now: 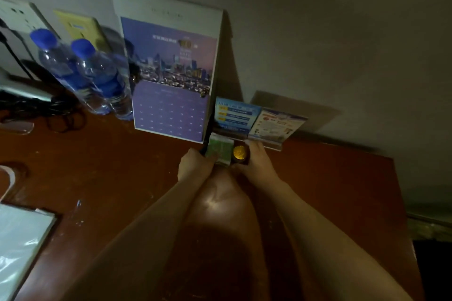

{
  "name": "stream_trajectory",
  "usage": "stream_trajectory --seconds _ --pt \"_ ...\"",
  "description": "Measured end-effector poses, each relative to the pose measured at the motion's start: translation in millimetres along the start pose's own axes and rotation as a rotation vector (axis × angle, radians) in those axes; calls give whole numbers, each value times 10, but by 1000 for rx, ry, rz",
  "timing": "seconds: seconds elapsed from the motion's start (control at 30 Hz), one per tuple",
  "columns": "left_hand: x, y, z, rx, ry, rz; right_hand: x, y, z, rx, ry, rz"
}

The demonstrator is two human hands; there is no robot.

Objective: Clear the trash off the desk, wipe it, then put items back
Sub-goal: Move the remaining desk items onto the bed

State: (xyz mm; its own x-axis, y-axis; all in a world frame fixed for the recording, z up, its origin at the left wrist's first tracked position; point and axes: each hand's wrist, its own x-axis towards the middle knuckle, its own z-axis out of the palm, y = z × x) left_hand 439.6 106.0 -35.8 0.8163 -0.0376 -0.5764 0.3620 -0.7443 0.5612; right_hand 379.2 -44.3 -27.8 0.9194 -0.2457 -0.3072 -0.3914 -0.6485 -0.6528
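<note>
Both my hands reach to the back of the reddish-brown desk (110, 166). My left hand (194, 166) holds the left side of a small green packet (220, 149). My right hand (255, 160) curls around a small dark jar with a gold lid (239, 152), its fingers reaching up to the leaflet holder (266, 142). Packet and jar sit side by side on the desk, right in front of that holder and beside the purple wall calendar (171, 80).
Two blue-capped water bottles (97, 76) stand at the back left, next to black cables (49, 110) and a wall socket (19, 17). A plastic-wrapped flat item (19, 239) lies at the near left. The desk's right edge (401, 203) drops off near the wall.
</note>
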Motion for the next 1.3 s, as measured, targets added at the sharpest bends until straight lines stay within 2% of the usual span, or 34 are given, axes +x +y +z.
stream_trajectory --seconds 0.23,0.43,0.73,0.93,1.17,1.3 --pt "125 94 72 11 22 -44 200 199 186 -20 46 43" --pt "165 144 180 56 62 -85 260 308 265 40 151 -10" --pt "84 73 252 -164 -26 117 72 401 284 63 228 -27" --pt "-41 1 299 -239 -53 119 -290 555 155 64 256 92" --pt "-227 -12 326 -412 -231 105 -585 650 23 90 308 166" --pt "-466 107 369 -420 -355 157 -841 590 -95 165 379 189"
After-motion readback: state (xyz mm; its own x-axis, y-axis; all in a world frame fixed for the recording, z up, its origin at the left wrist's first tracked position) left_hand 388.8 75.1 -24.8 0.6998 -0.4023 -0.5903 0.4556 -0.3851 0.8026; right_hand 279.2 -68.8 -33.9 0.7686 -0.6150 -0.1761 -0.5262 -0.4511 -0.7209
